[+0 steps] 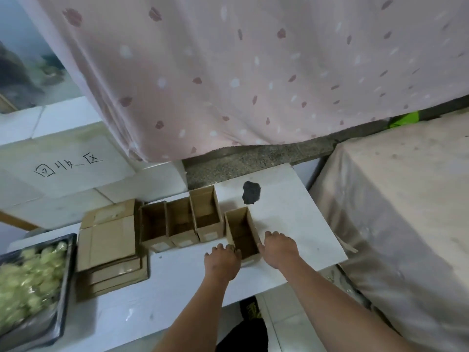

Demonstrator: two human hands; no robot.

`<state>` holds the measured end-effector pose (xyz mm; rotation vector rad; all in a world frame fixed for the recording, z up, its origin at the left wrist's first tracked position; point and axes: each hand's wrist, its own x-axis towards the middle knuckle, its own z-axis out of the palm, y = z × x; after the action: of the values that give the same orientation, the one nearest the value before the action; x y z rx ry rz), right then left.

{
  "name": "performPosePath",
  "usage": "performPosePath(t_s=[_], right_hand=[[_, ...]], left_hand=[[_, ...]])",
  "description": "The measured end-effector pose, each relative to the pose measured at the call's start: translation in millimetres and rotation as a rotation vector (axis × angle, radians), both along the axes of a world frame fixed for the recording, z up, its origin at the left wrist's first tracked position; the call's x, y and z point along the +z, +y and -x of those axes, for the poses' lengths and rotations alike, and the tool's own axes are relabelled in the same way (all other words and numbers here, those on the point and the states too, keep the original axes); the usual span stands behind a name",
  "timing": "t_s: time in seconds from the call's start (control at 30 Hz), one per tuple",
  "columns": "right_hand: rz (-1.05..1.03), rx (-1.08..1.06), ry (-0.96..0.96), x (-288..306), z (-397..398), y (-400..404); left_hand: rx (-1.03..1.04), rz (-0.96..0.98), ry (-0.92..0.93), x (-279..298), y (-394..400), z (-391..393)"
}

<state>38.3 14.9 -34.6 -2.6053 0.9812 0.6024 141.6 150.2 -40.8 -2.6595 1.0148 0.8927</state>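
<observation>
An open brown cardboard box stands on the white table, a little apart from the others. My left hand grips its near left wall and my right hand grips its right wall, fingers curled over the edges. Three more open cardboard boxes stand side by side to the left, empty as far as I can see.
A stack of flattened cardboard lies left of the boxes. A black tray of pale yellow-green pieces sits at the far left. A dark patch marks the tabletop. A pink spotted curtain hangs behind; a cloth-covered surface stands right.
</observation>
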Motion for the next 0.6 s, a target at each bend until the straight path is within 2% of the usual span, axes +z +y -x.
performPosePath(t_s=[0.13,0.27,0.37,0.47,0.6], right_hand=[[-0.085,-0.014,0.005,-8,-20,-13],[-0.182,-0.121,-0.019,-17,-27,-26],[-0.186,-0.194,-0.047,-17,-19,-45],[-0.122,-0.211,-0.099,-8,-7,-70],[0.0,-0.128,-0.203,8,4,-113]], left_hand=[[0.126,0.028,0.121,-13,-24,-12],[0.084,0.008,0.204,-23,-50,-17],[0.127,0.046,0.288,-18,-70,-12],[0.39,0.236,0.518,-3,-91,-3],[0.871,0.51,0.876,19,-126,-3]])
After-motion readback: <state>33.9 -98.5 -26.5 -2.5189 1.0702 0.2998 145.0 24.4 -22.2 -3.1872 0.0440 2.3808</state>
